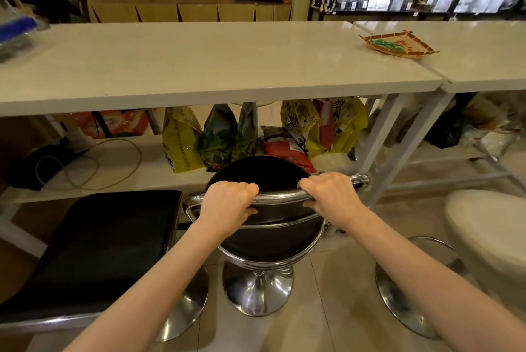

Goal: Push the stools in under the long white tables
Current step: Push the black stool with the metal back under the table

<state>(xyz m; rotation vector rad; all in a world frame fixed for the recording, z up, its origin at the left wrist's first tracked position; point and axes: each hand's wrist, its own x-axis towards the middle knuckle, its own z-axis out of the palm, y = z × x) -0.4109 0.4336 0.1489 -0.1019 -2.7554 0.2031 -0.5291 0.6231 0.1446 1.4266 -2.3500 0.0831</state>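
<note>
Two hands grasp the chrome back rail of the round black stool (pixel 264 178): the left hand (pixel 227 203) curled over its left part, the right hand (pixel 331 195) over its right. That rail runs left to right, parallel to the long white table (pixel 199 67). The stool stands just near of the table's edge, seat on the far side of the grip, so I judge a straight, even push away from the body carries it under.

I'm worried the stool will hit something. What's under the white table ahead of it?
Under the table, a lower shelf holds snack bags, cables and a dark object. What's behind the bags is hidden.
</note>
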